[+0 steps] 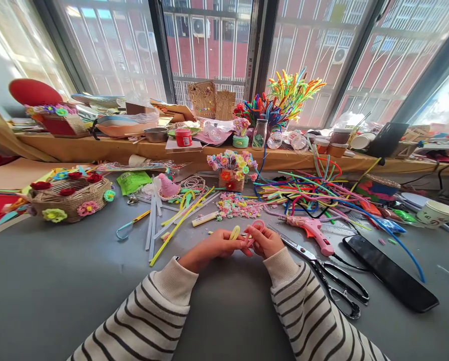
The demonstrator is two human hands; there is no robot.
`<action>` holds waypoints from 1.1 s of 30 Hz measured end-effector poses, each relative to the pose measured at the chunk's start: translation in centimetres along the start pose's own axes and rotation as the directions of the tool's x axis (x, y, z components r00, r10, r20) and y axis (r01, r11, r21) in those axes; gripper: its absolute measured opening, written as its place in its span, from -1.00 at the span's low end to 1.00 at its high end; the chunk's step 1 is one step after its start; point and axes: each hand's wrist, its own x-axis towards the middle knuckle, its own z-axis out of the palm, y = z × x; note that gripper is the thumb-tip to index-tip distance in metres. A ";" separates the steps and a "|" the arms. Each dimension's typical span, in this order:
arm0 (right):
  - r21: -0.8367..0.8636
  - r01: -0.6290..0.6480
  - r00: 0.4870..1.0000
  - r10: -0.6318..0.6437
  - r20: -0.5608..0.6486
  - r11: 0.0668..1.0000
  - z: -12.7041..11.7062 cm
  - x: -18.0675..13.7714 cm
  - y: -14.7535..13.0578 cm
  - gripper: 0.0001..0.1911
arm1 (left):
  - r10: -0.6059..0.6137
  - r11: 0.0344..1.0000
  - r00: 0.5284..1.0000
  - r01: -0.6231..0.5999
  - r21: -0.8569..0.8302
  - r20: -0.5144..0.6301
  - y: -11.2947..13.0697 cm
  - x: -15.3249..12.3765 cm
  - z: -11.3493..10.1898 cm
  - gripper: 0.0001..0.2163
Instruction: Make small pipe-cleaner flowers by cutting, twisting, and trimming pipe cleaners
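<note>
My left hand (226, 243) is closed, with a looped yellow pipe cleaner (235, 232) sticking up between its fingers. A pink pipe cleaner (259, 224) bent into loops is pinched in my right hand (268, 242). The two hands meet over the grey table, and the pink loops also come against my left fingertips. Just beyond them lie a glue stick (204, 219) and a pile of small pastel pieces (239, 205). Beside my right hand are large black-handled scissors (310, 254) and a pink glue gun (314, 231).
A black phone (392, 273) lies at the right. Loose pipe cleaners (303, 193) spread across the back right. White glue sticks (152, 225) and yellow-orange small scissors (134, 221) lie left. A twine basket (71, 198) and a small flower pot (232, 178) stand behind.
</note>
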 end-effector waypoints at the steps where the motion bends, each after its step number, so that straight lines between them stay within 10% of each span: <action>1: 0.008 0.002 1.000 -0.002 0.007 1.000 0.0 0.0 -0.1 -0.69 | 0.005 1.000 1.000 -0.004 0.014 -0.006 0.0 0.0 0.0 -0.66; 13: -0.070 0.059 0.994 -0.065 -0.082 0.996 0.2 0.0 0.3 -0.70 | 0.149 0.972 0.978 -0.118 0.205 -0.143 -1.1 0.9 0.0 -0.71; 25: 0.295 0.032 0.960 -0.111 0.257 0.955 -0.8 -0.1 -0.9 -0.70 | 0.098 0.986 0.995 -0.097 0.133 -0.003 -0.8 0.5 -0.1 -0.71; 33: 0.401 0.074 0.959 -0.176 0.223 0.913 -1.2 0.7 0.1 -0.78 | 0.159 0.977 0.987 -0.163 0.141 0.040 -0.9 0.5 -0.1 -0.74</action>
